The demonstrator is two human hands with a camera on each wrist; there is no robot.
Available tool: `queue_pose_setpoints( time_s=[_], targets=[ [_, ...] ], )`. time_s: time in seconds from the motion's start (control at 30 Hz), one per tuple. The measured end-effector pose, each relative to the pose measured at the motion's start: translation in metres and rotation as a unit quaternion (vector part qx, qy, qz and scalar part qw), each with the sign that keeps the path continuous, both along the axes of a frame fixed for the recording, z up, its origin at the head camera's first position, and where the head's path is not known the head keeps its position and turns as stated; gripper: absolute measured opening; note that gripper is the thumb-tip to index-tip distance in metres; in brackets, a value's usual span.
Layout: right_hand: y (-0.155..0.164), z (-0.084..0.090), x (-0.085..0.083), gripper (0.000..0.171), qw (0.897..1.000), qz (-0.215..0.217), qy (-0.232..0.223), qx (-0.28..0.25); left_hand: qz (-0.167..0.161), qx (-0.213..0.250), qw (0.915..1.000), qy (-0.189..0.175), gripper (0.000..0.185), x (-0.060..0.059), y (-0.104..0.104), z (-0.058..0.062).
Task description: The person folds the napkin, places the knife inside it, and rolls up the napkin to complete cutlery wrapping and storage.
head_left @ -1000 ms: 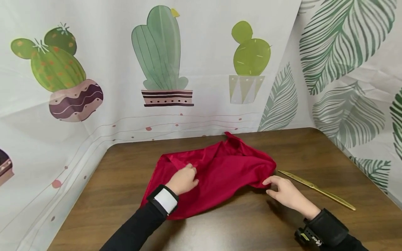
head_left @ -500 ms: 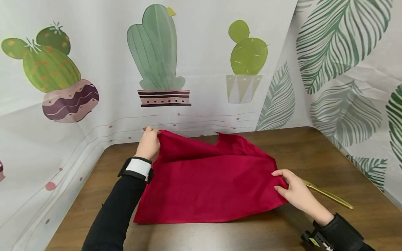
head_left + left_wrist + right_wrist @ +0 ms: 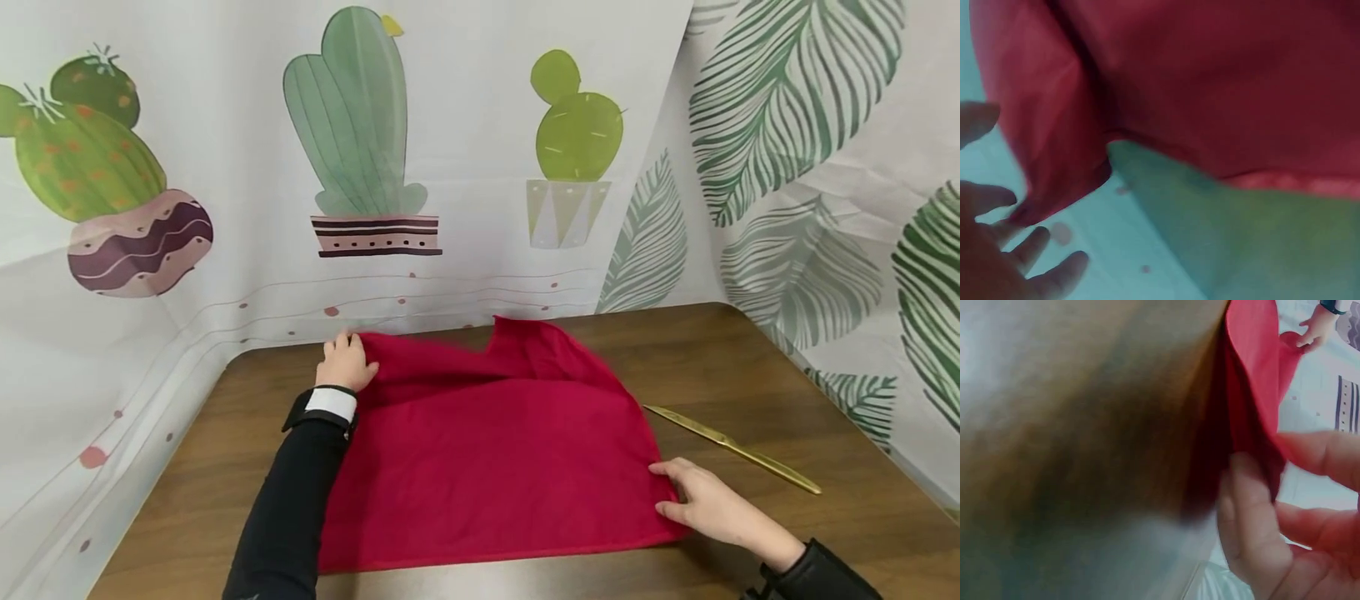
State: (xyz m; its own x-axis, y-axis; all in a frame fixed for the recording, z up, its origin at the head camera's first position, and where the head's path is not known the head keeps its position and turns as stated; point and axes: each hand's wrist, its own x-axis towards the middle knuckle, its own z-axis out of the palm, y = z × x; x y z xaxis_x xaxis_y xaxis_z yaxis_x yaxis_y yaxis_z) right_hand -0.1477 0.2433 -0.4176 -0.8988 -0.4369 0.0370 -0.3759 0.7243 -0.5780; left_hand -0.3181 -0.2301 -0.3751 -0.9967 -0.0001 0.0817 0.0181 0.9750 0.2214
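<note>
- Left hand (image 3: 345,363): arm extended; far corner of the red cloth (image 3: 487,450) is pinched.
- Right hand (image 3: 708,507): near right corner is pinched between thumb and fingers, low over the table (image 3: 750,367).

cloth (image 3: 495,467): red | knife (image 3: 731,448): gold | table (image 3: 750,367): dark brown woodgrain | sleeve (image 3: 288,517): black

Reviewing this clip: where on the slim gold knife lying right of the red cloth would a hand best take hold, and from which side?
Probably the near, narrower end of the slim gold knife, taken from the right, pinched across its width. It lies flat and diagonal on the brown wooden table; its far end almost meets the red cloth, while the near end lies clear, beside the right hand.
</note>
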Motion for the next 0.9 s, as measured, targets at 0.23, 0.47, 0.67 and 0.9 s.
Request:
queue_pose_setpoints(
  time_s=[0.23, 0.47, 0.67, 0.9],
  targets=[
    [0.003, -0.007, -0.001, 0.045, 0.998, 0.051, -0.031, -0.011, 0.021, -0.008, 0.9975, -0.067, 0.068, 0.003, -0.007, -0.032],
    [0.001, 0.011, -0.015, 0.038, 0.998, 0.008, 0.046, 0.035, -0.043, -0.018, 0.9989, -0.003, 0.065, 0.03, 0.033, -0.03],
    [-0.021, 0.026, -0.053, 0.033, 0.992, -0.017, 0.121, 0.035, -0.085, -0.024, 0.9951, -0.046, 0.07, 0.064, 0.071, -0.031],
    [-0.056, 0.027, -0.105, 0.027, 0.986, -0.007, 0.155, 0.054, -0.095, -0.01, 0.9906, -0.098, 0.087, 0.079, 0.08, -0.039]
  ],
)
